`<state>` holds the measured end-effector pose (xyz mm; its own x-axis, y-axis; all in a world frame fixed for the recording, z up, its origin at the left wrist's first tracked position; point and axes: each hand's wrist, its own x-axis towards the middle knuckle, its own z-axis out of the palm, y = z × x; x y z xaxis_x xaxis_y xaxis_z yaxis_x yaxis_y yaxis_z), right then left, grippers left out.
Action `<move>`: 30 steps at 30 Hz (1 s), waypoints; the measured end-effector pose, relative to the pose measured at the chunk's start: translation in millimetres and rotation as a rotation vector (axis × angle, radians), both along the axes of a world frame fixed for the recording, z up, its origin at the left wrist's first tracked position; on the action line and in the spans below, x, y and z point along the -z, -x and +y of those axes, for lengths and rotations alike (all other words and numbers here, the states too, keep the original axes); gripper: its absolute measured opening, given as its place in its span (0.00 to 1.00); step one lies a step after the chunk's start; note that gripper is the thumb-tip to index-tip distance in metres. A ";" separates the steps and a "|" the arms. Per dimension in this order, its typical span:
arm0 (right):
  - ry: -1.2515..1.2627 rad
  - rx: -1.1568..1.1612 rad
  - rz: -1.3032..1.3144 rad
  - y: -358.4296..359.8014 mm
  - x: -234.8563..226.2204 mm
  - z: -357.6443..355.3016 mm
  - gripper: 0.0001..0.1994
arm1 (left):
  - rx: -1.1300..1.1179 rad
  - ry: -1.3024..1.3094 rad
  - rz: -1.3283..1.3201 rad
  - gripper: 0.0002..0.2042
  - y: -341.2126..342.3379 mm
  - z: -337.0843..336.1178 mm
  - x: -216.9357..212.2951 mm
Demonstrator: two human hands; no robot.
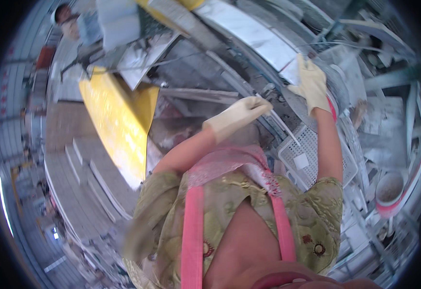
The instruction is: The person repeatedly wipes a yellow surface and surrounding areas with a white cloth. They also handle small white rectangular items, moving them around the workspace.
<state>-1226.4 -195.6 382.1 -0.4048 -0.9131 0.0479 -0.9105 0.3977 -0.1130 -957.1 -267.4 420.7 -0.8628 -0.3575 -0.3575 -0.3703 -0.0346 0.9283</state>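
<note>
Both my hands wear pale cream gloves. My left hand (239, 115) is in front of my chest, its fingers closed at one end of a thin white stick (285, 128). The stick slants down to the right, its far end over a white perforated plastic basket (287, 156). My right hand (311, 84) reaches farther forward, thumb and fingers apart, by the near end of a long glossy white slab (254, 31). Its fingertips appear to touch the slab's end; whether they press on it I cannot tell. A small white square piece (301, 161) lies in the basket.
At left stand a bent yellow sheet (116, 115) and stacked grey boards (95, 178). Metal rails (234, 82) run beside the slab. A bucket (389, 188) with a pink-red lower part stands at right, near grey panels (384, 130). Another person (71, 24) is at far left.
</note>
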 end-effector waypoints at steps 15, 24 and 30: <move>0.097 -0.193 -0.447 -91.7 -40.1 -49.6 0.51 | -0.560 -0.007 0.113 0.36 -11.5 4.7 -60.5; -0.107 -0.939 -0.974 -341.8 -66.1 -106.4 0.55 | -1.374 0.087 0.359 0.23 -236.1 22.5 -37.2; -0.068 -0.851 -1.212 -383.0 -56.2 -127.0 0.32 | -1.291 0.340 -0.194 0.23 -432.4 -34.2 -15.9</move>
<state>-843.4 -322.6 438.4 0.4789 -0.8774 0.0287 -0.2334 -0.1588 -0.9593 -524.6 -301.5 436.6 0.2091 -0.9636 -0.1669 -0.3731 -0.2364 0.8972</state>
